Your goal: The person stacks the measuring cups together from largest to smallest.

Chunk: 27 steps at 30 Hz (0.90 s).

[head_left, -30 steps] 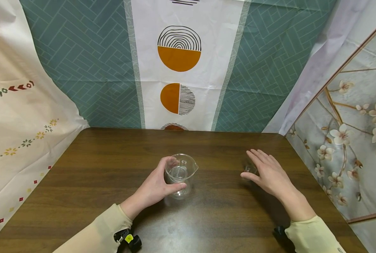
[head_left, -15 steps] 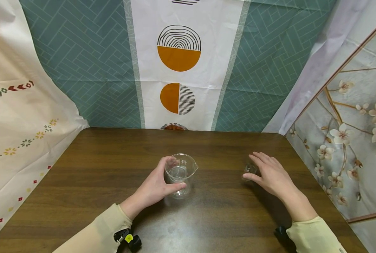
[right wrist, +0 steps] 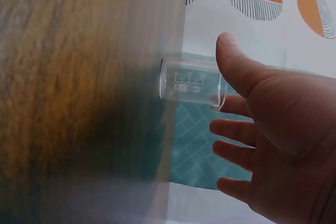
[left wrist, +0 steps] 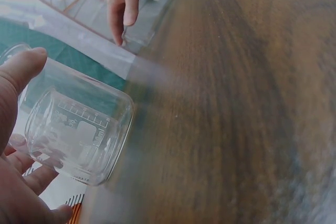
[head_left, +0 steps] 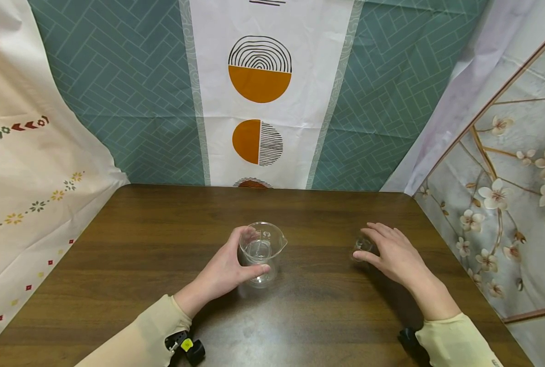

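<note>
My left hand [head_left: 222, 272] holds a large clear glass beaker [head_left: 274, 255] upright on the table, thumb on the near side and fingers round the far side. Inside it sits a smaller beaker [left wrist: 79, 129], its printed scale showing in the left wrist view. On the right, a small glass beaker [head_left: 362, 245] stands on the table. My right hand [head_left: 396, 257] is around its rim, with thumb and fingers spread. The right wrist view shows the thumb and index finger close to the rim of the small beaker [right wrist: 191, 80]; whether they touch it I cannot tell.
The brown wooden table [head_left: 185, 214] carries the glassware. A teal and white patterned cloth [head_left: 153, 102] hangs at its back edge. Cloth [head_left: 48, 193] drapes along the left side, and a flowered panel [head_left: 506, 229] stands along the right.
My right hand has drawn slightly right and toward me, so more of the small beaker shows. The left hand and the large beaker have stayed in place.
</note>
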{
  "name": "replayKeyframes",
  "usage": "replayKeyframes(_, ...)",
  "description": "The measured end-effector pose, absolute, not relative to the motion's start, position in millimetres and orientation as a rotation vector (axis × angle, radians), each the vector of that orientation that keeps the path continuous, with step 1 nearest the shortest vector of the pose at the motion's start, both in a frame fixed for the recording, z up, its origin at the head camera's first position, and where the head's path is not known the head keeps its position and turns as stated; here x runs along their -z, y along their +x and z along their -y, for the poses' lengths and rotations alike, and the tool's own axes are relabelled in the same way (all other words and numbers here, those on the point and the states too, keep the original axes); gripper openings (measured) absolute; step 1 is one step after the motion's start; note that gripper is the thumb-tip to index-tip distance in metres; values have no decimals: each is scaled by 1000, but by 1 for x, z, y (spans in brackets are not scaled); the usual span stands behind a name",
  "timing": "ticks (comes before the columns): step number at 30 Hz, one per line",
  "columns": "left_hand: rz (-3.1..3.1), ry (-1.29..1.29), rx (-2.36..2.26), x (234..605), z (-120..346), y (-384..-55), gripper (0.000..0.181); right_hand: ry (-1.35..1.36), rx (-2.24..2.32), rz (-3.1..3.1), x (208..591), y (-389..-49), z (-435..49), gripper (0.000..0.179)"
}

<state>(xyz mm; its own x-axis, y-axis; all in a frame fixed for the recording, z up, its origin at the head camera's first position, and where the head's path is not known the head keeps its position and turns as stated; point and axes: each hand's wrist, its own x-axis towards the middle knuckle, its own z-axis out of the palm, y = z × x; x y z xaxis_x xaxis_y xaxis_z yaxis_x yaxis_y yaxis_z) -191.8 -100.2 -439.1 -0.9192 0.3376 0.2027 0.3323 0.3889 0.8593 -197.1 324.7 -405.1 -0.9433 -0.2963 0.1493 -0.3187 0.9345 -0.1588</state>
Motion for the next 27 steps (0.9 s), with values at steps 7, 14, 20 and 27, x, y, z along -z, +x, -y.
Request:
replayKeyframes(7, -2623, 643, -1610, 439, 101, -192, 88, 472, -279, 2963, 404, -198, -325, 68)
replayKeyframes(14, -2616, 645, -1614, 439, 101, -192, 88, 467, -287, 2973, 405, -198, -327, 61)
replayKeyframes(20, -2613, 637, -1612, 439, 101, -192, 88, 459, -295, 2989, 407, -200, -327, 54)
replayKeyframes(27, -2606, 635, -1616, 439, 100, -192, 88, 450, -310, 2994, 407, -200, -327, 46)
